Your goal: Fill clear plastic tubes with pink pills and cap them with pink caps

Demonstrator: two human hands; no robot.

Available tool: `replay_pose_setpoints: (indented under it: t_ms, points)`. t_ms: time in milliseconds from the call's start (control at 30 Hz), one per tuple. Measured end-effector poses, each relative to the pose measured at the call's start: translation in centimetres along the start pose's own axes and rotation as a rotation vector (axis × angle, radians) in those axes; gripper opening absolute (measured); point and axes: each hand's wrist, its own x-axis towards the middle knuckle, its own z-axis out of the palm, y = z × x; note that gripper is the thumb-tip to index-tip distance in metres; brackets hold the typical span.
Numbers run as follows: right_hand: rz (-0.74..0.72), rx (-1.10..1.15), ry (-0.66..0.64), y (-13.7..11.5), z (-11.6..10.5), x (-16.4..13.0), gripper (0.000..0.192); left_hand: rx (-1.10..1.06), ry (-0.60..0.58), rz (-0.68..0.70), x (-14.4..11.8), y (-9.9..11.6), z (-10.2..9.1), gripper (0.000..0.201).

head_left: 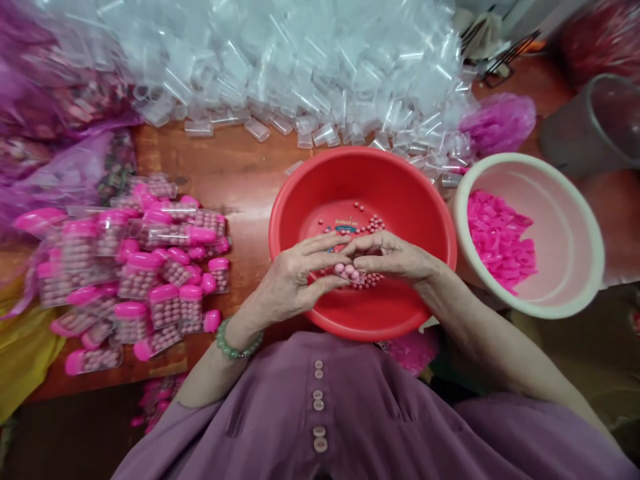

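While both hands meet over the round, glossy red plastic basin, the left hand and right hand pinch together around a small clear plastic vial packed with pale pink candy beads, fingertips touching above it. More loose pink beads lie scattered on the basin's smooth floor. To the right stands a cream-rimmed pink plastic bowl holding a heap of bright pink plastic caps. On the worn reddish wooden table, to the left, lies a pile of filled, pink-capped vials. Behind the basin rises a mound of empty transparent tubes. A green bead bracelet circles the left wrist.
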Motion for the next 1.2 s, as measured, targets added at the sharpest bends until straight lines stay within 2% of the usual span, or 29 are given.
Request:
replay_pose_setpoints:
  t_ms: [67,167,333,467,600,767,1100,1200]
  points:
    - [-0.034,-0.048,0.064,0.1,0.4,-0.5,0.033,-0.143,0.03,-0.092,0.2,0.5,0.1,0.018]
    - [-0.106,-0.213,0.138,-0.2,0.8,-1.4,0.036,-0.253,0.042,-0.21,0.2,1.6,0.4,0.024]
    - [-0.189,-0.471,0.326,-1.3,1.5,-3.1,0.026,-0.154,0.054,-0.188,-0.3,2.6,0.7,0.017]
    - [-0.314,-0.559,0.407,-1.7,2.1,-3.7,0.032,-0.171,0.065,-0.219,-0.5,2.4,1.0,0.01]
    - [-0.477,-0.65,0.38,-1.7,2.5,-3.4,0.04,-0.197,0.079,-0.216,-0.3,2.0,1.6,0.012]
    - [-0.599,-0.717,0.324,-1.6,2.5,-2.9,0.035,-0.135,0.052,-0.169,0.0,2.0,1.8,0.014]
    - [-0.608,-0.708,0.345,-0.8,2.1,-2.6,0.028,-0.241,0.032,-0.258,0.4,2.0,2.2,0.017]
    - [-0.635,-0.701,0.342,-0.5,2.0,-2.6,0.02,-0.246,0.028,-0.289,0.4,2.0,2.3,0.019]
